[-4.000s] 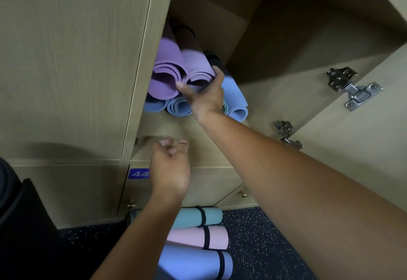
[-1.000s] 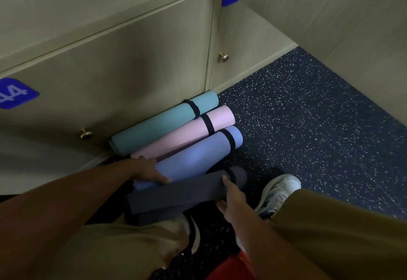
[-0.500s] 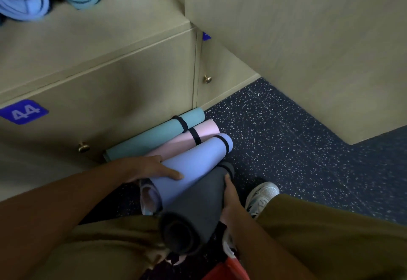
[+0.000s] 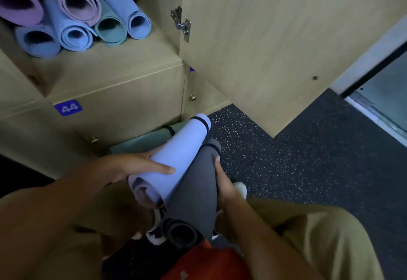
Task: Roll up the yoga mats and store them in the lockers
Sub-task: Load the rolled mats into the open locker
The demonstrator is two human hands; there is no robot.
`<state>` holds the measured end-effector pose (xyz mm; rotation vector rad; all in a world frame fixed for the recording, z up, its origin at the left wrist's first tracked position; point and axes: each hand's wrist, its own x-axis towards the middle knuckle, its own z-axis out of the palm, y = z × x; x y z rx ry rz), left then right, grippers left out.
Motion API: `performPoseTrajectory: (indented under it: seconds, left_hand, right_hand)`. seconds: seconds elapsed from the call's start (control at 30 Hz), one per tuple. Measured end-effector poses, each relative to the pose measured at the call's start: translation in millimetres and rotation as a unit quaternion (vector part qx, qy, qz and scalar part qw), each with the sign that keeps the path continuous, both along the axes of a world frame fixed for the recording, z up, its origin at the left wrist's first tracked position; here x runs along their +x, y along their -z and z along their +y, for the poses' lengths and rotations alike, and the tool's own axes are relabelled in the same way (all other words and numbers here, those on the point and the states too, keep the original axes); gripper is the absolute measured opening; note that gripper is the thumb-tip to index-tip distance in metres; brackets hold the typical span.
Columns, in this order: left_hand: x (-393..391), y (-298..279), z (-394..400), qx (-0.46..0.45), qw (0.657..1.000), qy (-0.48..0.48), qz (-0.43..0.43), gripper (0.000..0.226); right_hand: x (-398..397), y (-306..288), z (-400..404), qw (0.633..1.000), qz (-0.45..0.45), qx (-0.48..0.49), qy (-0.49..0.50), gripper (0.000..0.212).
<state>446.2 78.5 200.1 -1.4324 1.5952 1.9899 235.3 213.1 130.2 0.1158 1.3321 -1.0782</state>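
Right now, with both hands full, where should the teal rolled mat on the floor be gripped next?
Grip the teal rolled mat around its middle, coming from above on the side away from the lockers. It lies flat along the locker base, so the far side is blocked. The black strap near its right end keeps it rolled. The left hand holds the lavender mat; the right hand holds the grey mat.

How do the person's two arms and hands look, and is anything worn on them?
Both forearms are bare up to the picture's edge: no sleeves, watch or bracelet show. The left hand and right hand wear no gloves, and no rings are visible. The nails that show look short and plain.
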Motion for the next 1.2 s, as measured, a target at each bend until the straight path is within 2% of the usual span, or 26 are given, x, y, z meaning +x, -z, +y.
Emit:
performPoseTrajectory:
  seconds: [0.03, 0.13, 0.17, 0.27, 0.33, 0.43, 0.53, 0.6, 0.7, 0.8, 0.97, 1.1, 1.2]
  left_hand:
    - [5.5, -5.3, 9.0, -0.005, 0.999, -0.031, 0.01, 0.085]
    - [25.1, -13.6, 29.0, -0.024, 0.995, -0.098, 0.006, 0.111]
    - [30.6, -17.6, 36.3, -0.021, 0.993, -0.117, 0.013, 0.111]
    - [42.1, -35.6, 58.6, -0.011, 0.986, -0.152, 0.06, 0.098]
    - [45.3, -44.9, 69.9, -0.017, 0.979, -0.183, 0.083, 0.096]
    - [51.2, -53.7, 80.1, -0.012, 0.958, -0.257, 0.125, 0.095]
    - [55.1, -66.3, 87.9, -0.002, 0.937, -0.298, 0.184, 0.078]
    - [54.1, -71.7, 90.7, -0.002, 0.92, -0.319, 0.227, 0.077]
    - [52.0, -78.2, 91.1, -0.024, 0.894, -0.352, 0.275, 0.093]
    - [49.9, -82.7, 86.0, -0.072, 0.883, -0.356, 0.299, 0.092]
    - [44.0, -85.2, 76.2, -0.06, 0.842, -0.387, 0.371, 0.089]
    - [39.8, -87.9, 69.1, -0.07, 0.818, -0.398, 0.41, 0.094]
    - [33.6, -85.1, 61.9, -0.074, 0.803, -0.422, 0.414, 0.099]
  right_hand:
    - [0.1, -11.5, 1.7, 1.0, 0.003, -0.009, -0.007, 0.074]
    - [2.7, -47.4, 8.5, 0.998, 0.017, -0.044, -0.038, 0.063]
    - [4.3, -59.6, 10.6, 0.997, 0.023, -0.057, -0.053, 0.061]
    - [7.8, -87.7, 12.6, 0.99, 0.048, -0.093, -0.098, 0.061]
    - [10.5, -104.2, 11.5, 0.985, 0.049, -0.118, -0.115, 0.064]
    - [14.8, -127.8, 7.5, 0.978, 0.048, -0.156, -0.131, 0.058]
    - [16.5, -148.6, -0.3, 0.967, 0.048, -0.203, -0.148, 0.056]
    - [15.1, -161.7, -6.9, 0.96, 0.034, -0.228, -0.157, 0.061]
    - [10.9, -179.2, -17.3, 0.956, 0.035, -0.242, -0.162, 0.064]
    - [3.2, -190.5, -28.6, 0.947, 0.072, -0.228, -0.215, 0.075]
    - [5.0, -210.6, -47.2, 0.93, 0.141, -0.215, -0.263, 0.063]
    - [9.6, -218.8, -63.8, 0.922, 0.189, -0.225, -0.254, 0.08]
    - [14.9, -227.1, -69.8, 0.909, 0.201, -0.247, -0.269, 0.067]
